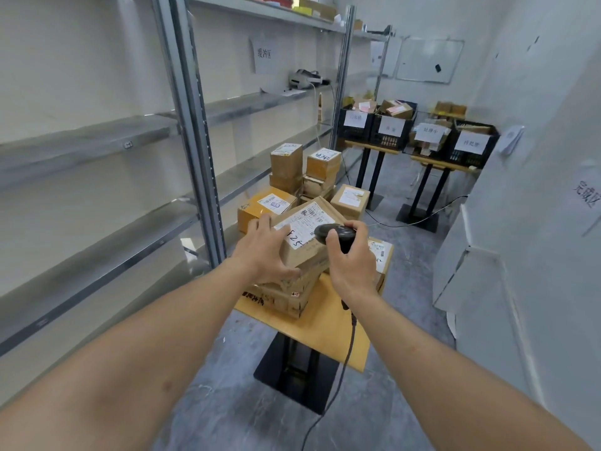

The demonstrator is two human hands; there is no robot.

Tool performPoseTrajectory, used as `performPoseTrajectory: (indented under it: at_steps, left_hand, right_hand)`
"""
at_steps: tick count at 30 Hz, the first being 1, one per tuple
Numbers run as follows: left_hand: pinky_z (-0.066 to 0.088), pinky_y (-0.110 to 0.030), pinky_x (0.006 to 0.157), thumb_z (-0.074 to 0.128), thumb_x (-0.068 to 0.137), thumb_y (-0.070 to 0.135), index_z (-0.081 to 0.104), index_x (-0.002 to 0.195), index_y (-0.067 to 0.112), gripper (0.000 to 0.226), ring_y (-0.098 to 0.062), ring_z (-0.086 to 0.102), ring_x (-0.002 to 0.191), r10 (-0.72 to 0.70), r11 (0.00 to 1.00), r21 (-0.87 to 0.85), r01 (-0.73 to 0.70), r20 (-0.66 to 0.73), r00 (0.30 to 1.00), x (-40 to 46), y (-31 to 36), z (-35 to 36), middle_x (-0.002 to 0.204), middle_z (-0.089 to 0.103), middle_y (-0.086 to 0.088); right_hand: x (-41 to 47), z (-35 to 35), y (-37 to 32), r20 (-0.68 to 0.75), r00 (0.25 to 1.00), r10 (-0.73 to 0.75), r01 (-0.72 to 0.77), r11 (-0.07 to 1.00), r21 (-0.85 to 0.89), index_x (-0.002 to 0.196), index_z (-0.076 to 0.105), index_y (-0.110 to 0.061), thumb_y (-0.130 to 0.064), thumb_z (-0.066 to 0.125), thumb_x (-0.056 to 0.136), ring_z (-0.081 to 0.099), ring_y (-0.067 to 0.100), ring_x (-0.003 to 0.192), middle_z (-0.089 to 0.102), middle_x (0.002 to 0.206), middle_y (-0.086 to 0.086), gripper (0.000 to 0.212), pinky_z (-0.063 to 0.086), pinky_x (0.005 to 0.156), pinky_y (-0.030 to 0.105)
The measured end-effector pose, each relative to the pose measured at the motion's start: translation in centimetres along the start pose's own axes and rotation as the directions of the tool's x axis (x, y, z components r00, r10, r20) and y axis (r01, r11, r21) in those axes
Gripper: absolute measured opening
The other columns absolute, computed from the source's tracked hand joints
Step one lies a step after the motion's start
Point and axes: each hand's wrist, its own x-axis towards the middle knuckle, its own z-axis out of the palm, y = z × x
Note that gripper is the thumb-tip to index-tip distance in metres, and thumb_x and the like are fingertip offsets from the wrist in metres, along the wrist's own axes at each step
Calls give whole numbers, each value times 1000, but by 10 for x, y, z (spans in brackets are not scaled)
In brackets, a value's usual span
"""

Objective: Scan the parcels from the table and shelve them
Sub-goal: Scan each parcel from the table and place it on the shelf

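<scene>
A brown cardboard parcel [309,252] with a white shipping label and handwritten digits sits tilted on top of other boxes on the small wooden table [328,323]. My left hand [265,252] grips its left side. My right hand [349,260] holds a black corded barcode scanner [335,232], its head over the parcel's label. Several more cardboard parcels [304,170] are stacked at the far end of the table, among them a yellow box [260,209].
Grey metal shelving [136,135] runs along the left wall, its lower shelves bare; a label printer [304,79] sits on a middle shelf. Black labelled crates [393,128] stand on tables at the back. White panels [481,255] line the right side. The scanner's cable [344,362] hangs to the floor.
</scene>
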Motion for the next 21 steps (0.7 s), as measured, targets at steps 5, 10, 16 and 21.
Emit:
performPoseTrajectory:
  at_steps: [5, 10, 16, 21]
  left_hand:
    - [39, -54, 118, 75, 67, 80, 28, 164, 28, 119, -33, 19, 148, 25, 1000, -6, -26, -37, 999, -53, -26, -16, 162, 18, -11]
    - [35, -52, 121, 79, 69, 74, 27, 165, 25, 119, -31, 11, 151, 7, 1000, -3, -7, -73, 997, -93, -48, -35, 163, 12, -9]
    - [33, -52, 123, 88, 67, 60, 27, 165, 20, 122, -29, 1, 152, -67, 998, 4, 68, -95, 993, -132, -80, -53, 163, 4, -5]
    - [51, -46, 108, 91, 64, 53, 29, 164, 19, 123, -31, 5, 149, -168, 976, 119, 183, -125, 978, -162, -98, -62, 159, 5, -8]
  right_hand:
    - [-45, 9, -26, 50, 997, -59, 58, 998, 6, 136, 47, -32, -46, 53, 105, 56, -4, 89, 60, 113, -6, 35, 42, 66, 18]
    - [-68, 25, -48, 107, 986, -128, 125, 991, 36, 135, 46, -34, -50, 53, 103, 63, 5, 93, 65, 115, -3, 36, 51, 72, 26]
    - [-81, 44, -67, 207, 958, -197, 187, 980, 63, 132, 45, -35, -48, 52, 104, 62, 16, 97, 61, 107, -8, 32, 54, 84, 39]
    - [-85, 60, -73, 345, 904, -254, 242, 967, 78, 128, 43, -37, -50, 51, 104, 66, 17, 91, 66, 106, -4, 28, 54, 73, 35]
